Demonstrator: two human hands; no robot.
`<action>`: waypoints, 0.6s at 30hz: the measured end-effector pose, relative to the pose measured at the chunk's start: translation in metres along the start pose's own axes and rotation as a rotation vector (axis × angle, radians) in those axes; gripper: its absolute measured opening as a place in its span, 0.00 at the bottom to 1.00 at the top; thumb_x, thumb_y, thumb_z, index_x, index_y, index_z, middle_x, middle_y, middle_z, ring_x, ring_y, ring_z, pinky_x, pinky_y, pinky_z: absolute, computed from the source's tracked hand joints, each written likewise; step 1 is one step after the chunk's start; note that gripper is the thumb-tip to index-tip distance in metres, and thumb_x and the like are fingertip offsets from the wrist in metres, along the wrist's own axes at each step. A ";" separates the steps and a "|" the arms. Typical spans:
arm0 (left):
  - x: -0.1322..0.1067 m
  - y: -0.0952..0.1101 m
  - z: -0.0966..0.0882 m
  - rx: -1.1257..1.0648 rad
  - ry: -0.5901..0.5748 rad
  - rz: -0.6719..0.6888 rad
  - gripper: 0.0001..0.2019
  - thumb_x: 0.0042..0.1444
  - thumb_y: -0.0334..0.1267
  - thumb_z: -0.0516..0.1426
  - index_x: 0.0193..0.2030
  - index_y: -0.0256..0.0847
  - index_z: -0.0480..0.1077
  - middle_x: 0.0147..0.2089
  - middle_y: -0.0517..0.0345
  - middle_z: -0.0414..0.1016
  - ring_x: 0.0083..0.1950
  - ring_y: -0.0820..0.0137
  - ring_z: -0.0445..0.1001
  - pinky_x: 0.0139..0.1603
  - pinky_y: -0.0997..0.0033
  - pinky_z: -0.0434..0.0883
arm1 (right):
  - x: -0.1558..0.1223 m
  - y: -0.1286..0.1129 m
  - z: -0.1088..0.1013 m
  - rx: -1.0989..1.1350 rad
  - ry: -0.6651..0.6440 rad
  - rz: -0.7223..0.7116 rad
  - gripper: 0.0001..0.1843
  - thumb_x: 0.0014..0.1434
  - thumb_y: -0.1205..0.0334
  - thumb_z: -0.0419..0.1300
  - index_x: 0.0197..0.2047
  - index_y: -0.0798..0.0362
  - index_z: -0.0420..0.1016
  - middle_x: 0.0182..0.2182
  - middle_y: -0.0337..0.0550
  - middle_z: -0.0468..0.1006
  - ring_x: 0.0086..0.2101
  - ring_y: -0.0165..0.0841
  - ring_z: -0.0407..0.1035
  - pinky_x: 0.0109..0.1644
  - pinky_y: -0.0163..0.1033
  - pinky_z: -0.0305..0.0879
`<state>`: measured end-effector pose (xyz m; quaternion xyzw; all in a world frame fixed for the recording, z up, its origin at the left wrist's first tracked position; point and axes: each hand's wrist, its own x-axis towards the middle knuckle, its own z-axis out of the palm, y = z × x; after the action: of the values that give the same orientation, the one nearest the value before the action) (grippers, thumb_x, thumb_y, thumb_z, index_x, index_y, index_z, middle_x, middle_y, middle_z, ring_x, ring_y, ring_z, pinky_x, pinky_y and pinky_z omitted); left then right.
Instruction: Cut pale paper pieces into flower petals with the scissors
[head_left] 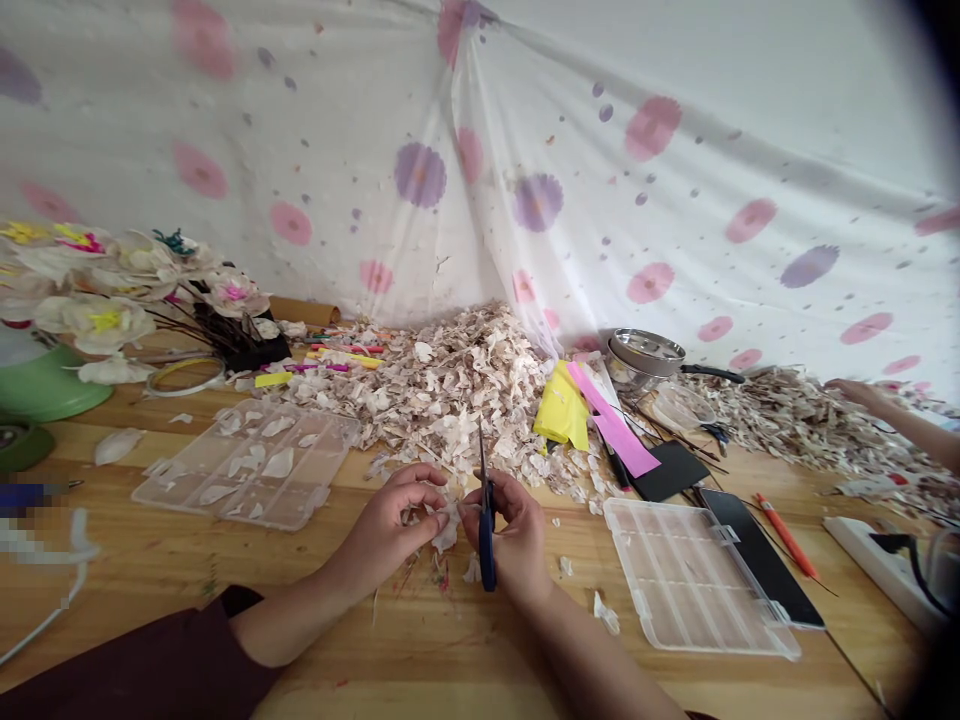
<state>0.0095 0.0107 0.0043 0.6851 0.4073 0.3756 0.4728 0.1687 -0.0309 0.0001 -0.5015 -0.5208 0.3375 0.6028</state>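
My left hand [397,520] is closed in a pinch on a small whitish husk piece [444,525] just above the wooden table. My right hand [514,535] is wrapped round blue-handled scissors [486,520], whose dark blades point up and away, right beside the husk piece. Both hands meet near the table's front middle. Behind them lies a big heap of pale husk petals [442,385]. Small scraps [472,570] lie on the wood under my hands.
A clear compartment box with petals [251,465] lies to the left and another [694,575] to the right. Also here are paper flowers [112,290], yellow and pink paper [592,410], a metal pan [645,352], a phone [757,550] and a power strip [885,570]. Another person's hand [855,390] reaches in far right.
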 end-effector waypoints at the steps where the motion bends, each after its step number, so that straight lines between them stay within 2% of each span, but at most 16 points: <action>1: 0.000 0.001 0.000 -0.004 0.008 -0.007 0.04 0.48 0.39 0.60 0.26 0.44 0.75 0.48 0.49 0.74 0.57 0.54 0.68 0.61 0.54 0.60 | 0.000 0.000 0.000 0.003 0.008 0.004 0.12 0.47 0.67 0.63 0.39 0.53 0.73 0.26 0.38 0.76 0.26 0.31 0.71 0.32 0.35 0.70; 8: 0.003 0.003 -0.006 -0.103 0.113 -0.063 0.05 0.47 0.41 0.61 0.26 0.44 0.76 0.49 0.50 0.75 0.56 0.54 0.70 0.61 0.54 0.61 | 0.005 0.000 -0.005 0.010 0.040 0.046 0.17 0.47 0.64 0.66 0.42 0.53 0.72 0.26 0.38 0.76 0.26 0.31 0.70 0.31 0.36 0.69; 13: 0.005 0.003 -0.009 -0.240 0.204 -0.169 0.06 0.45 0.43 0.63 0.27 0.43 0.76 0.52 0.50 0.75 0.57 0.54 0.69 0.54 0.59 0.67 | 0.008 0.001 -0.005 0.034 0.075 0.090 0.17 0.45 0.60 0.69 0.39 0.54 0.73 0.24 0.38 0.75 0.25 0.31 0.69 0.31 0.36 0.67; 18: 0.007 0.001 -0.012 -0.389 0.269 -0.214 0.08 0.44 0.43 0.64 0.26 0.41 0.75 0.51 0.50 0.74 0.55 0.56 0.70 0.51 0.62 0.68 | 0.008 0.002 -0.005 0.088 0.005 0.174 0.21 0.41 0.59 0.72 0.38 0.55 0.73 0.21 0.34 0.71 0.23 0.29 0.64 0.27 0.33 0.61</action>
<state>0.0014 0.0211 0.0095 0.4783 0.4567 0.4825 0.5743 0.1756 -0.0240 0.0011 -0.5186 -0.4585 0.4100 0.5939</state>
